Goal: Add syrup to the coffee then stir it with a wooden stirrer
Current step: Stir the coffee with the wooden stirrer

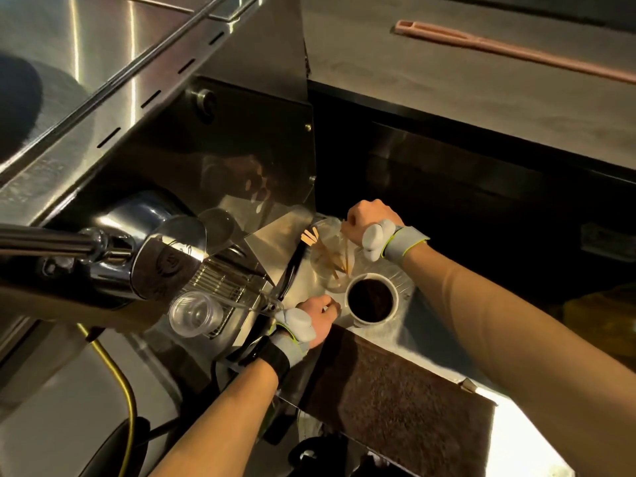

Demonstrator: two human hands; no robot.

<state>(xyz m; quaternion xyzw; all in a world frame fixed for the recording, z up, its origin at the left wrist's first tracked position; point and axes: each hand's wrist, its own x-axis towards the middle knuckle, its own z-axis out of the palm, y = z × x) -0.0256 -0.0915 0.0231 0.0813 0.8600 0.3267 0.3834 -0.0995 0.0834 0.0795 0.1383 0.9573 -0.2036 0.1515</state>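
The coffee cup (pixel 371 299) stands on the steel counter (pixel 426 325), full and dark. My left hand (pixel 318 318) rests curled against its left side. My right hand (pixel 370 220) pinches a stirrer (pixel 348 249) in the clear jar (pixel 332 259) of stirrers just behind the cup.

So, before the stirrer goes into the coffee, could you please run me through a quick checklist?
1. Coffee cup upright, filled: ok.
2. Left hand steadying the cup: ok, it rests at the rim.
3. Right hand on a stirrer: ok, fingers closed at one above the clear stirrer cup.
4. Stirrer lifted clear: not ok.
5. Syrup already added: cannot tell.
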